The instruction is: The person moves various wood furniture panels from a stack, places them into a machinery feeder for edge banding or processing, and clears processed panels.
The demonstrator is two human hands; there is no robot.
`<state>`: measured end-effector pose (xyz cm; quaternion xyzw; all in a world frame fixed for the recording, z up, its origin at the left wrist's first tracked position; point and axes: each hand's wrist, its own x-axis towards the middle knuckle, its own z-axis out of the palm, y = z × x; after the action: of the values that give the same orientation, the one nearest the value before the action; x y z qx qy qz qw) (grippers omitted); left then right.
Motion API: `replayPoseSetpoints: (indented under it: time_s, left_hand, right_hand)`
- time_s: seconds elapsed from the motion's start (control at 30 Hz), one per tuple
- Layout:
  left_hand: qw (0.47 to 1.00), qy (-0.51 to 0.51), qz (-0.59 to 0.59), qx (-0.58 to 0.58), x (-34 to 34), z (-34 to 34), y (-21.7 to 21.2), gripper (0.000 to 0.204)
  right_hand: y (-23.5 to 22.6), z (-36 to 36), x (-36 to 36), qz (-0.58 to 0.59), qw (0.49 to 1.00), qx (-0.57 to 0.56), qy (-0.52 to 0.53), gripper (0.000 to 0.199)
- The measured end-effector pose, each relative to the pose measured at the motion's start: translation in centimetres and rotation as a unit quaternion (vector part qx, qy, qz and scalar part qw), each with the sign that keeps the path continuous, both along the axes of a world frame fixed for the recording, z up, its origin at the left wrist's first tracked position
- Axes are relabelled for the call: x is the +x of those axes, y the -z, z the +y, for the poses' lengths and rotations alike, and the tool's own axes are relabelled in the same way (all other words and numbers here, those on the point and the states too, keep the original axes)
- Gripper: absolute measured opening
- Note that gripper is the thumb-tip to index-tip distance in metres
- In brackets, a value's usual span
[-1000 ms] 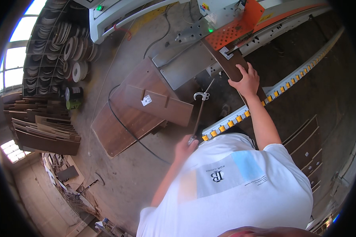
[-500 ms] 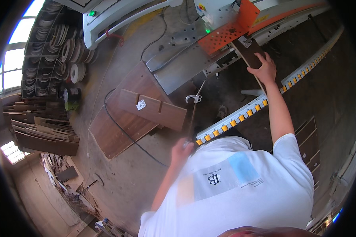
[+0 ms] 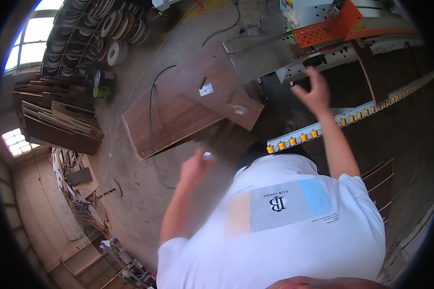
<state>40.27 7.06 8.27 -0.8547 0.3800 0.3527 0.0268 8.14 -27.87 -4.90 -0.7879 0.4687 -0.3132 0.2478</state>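
We saw the right hand (image 3: 315,91) raised with fingers spread, empty, above the dark panel (image 3: 345,86) — the blurred left hand's (image 3: 195,166) grip we could not tell.

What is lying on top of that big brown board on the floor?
On the big board lie a smaller brown panel with a white label and a black cable crossing it. Whatever the panel covers is hidden.

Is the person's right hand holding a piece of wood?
No, the right hand is open in the air with fingers spread, holding nothing.
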Motion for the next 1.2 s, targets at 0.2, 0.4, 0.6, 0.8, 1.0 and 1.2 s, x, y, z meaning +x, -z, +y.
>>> replayPoseSetpoints:
  time_s: [0.2, 0.4, 0.6, 0.8, 1.0, 1.2]
  left_hand:
    - [0.974, -0.111, -0.196, -0.007, 14.2, 6.2, -2.6, 0.043]
    - [0.991, 0.115, -0.001, 0.067, 10.7, 7.7, -3.9, 0.04]
    - [0.994, -0.048, -0.094, -0.03, 13.6, 10.1, -0.3, 0.038]
    - [0.991, 0.046, 0.104, -0.065, 12.3, 11.4, 3.6, 0.035]
    - [0.956, -0.187, 0.172, -0.148, 14.1, 10.6, 11.5, 0.035]
    - [0.949, 0.202, 0.233, -0.06, 8.1, 9.0, 10.8, 0.033]
  right_hand:
    - [0.7, 11.3, 15.6, 0.132, 0.976, 0.013, -0.171, 0.101]
    - [1.4, 13.7, 17.6, 0.224, 0.961, 0.046, -0.156, 0.1]
    - [0.1, 14.3, 16.3, 0.228, 0.962, 0.057, -0.141, 0.089]
    - [-3.1, 12.9, 13.5, 0.141, 0.965, 0.151, -0.161, 0.078]
    - [-3.3, 13.4, 9.3, 0.085, 0.963, 0.237, -0.098, 0.072]
    - [-2.6, 16.0, 4.3, 0.115, 0.99, 0.082, -0.009, 0.066]
